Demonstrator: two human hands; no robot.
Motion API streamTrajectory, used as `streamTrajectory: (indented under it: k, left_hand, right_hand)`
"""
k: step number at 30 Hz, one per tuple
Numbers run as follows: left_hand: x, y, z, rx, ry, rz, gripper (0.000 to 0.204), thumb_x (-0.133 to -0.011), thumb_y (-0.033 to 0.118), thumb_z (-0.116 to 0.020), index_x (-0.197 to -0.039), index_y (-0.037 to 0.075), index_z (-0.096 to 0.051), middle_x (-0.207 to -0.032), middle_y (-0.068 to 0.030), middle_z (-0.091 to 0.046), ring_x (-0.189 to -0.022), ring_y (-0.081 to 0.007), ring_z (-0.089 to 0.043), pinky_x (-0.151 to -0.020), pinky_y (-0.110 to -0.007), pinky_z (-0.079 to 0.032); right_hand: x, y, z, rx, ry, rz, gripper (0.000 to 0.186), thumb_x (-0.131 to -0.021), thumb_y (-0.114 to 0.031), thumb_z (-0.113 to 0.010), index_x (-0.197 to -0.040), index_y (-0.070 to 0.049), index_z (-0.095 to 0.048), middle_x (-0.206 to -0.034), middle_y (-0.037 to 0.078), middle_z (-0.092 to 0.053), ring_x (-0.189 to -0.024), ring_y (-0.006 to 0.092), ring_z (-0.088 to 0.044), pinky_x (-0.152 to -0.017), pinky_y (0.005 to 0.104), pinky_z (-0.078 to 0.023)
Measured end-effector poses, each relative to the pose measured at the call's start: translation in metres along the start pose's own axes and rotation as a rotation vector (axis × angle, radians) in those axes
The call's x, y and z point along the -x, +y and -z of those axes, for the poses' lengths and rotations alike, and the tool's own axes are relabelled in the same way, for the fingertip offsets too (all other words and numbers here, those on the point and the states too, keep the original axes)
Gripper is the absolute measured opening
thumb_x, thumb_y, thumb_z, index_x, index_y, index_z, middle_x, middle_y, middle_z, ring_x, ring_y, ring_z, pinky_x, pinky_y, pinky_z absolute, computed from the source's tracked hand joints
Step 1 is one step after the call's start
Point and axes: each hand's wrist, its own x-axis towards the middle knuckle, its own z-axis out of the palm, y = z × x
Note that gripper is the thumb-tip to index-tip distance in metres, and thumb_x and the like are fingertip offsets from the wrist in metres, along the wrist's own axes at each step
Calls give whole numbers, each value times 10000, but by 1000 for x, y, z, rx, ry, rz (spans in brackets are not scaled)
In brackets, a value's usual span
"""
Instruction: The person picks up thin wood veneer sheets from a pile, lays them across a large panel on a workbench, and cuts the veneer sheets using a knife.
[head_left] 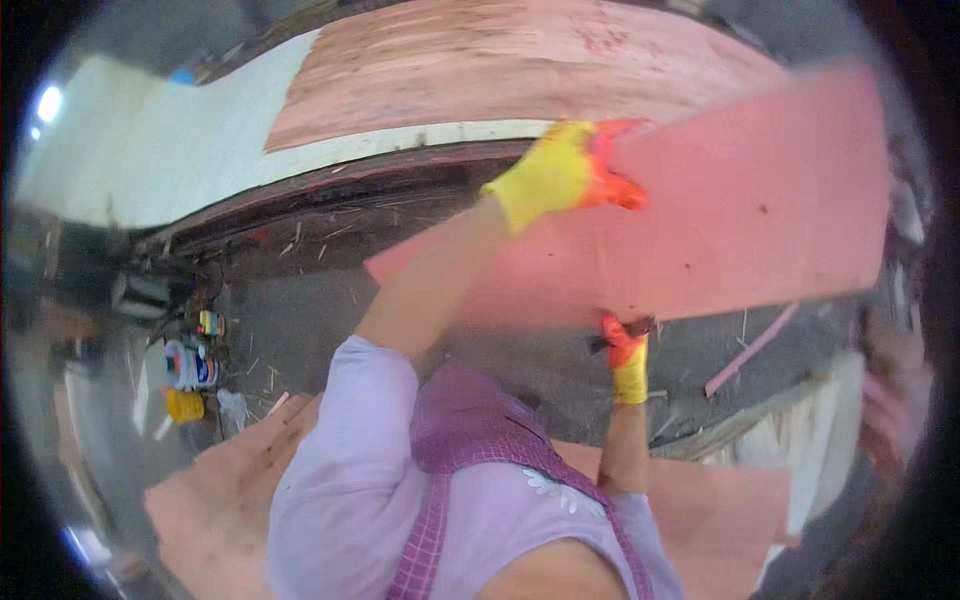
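My left hand [563, 170], in a yellow and orange glove, grips a thin pink veneer sheet [745, 215] at its upper side, near the middle of the picture. The sheet slants across the right half and is a little blurred. My right hand [627, 355], gloved the same way, holds the sheet's lower edge, with some dark patches at the fingertips. Beyond the sheet lies a long stack of reddish veneer [420, 70] on a white board [110, 140].
More pink sheets [210, 490] lie near my body at both sides. On the dark floor [290, 330] at left are a white bucket [190, 365], a yellow container [184, 406] and a small can [210, 323]. Wood scraps and a pink strip [750, 350] are scattered about.
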Motion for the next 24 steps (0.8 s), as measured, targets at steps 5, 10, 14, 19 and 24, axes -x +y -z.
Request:
streamTrajectory:
  k: [5,10,14,19,24]
  left_hand:
    - [-60,30,58,-156,-106,513,794,-593,398,-724,-1290,203,-398,-948,-125,-603,-975,-243,-550,-854,-427,-391]
    - [-15,74,9,-445,178,-22,689,-659,381,-659,-1280,225,-404,-1252,-138,-433,-1162,-315,-406,-945,-478,-313]
    - [93,93,-2,-306,161,31,560,-728,315,-590,-1256,194,-450,-1303,-130,-413,-1192,-337,-387,-968,-450,-326]
    - [266,93,43,-369,89,541,525,-731,181,-595,-1230,85,-467,-1227,-143,-487,-1127,-352,-457,-934,-431,-391]
    - [350,47,81,-286,137,916,509,-739,136,-589,-1228,71,-463,-1212,-155,-495,-1140,-325,-455,-950,-401,-382]
  right_hand:
    - [-12,61,-110,-426,-7,-212,434,-712,-219,-685,-1096,-85,-532,-1025,10,-555,-836,154,-539,-710,327,-462]
    - [-30,92,-153,-869,-172,-85,250,-774,-171,-590,-1016,-114,-561,-937,-16,-568,-832,140,-524,-697,298,-446]
    - [-30,105,-145,-218,-112,195,164,-815,-150,-548,-976,-118,-564,-922,8,-586,-754,135,-524,-665,273,-440]
    - [-42,102,-192,-724,17,-350,245,-813,-325,-620,-963,-149,-538,-858,-13,-534,-577,136,-451,-484,246,-409]
    - [-122,134,-206,-501,136,-450,234,-809,-347,-619,-930,-168,-529,-760,2,-508,-499,154,-435,-398,270,-362]
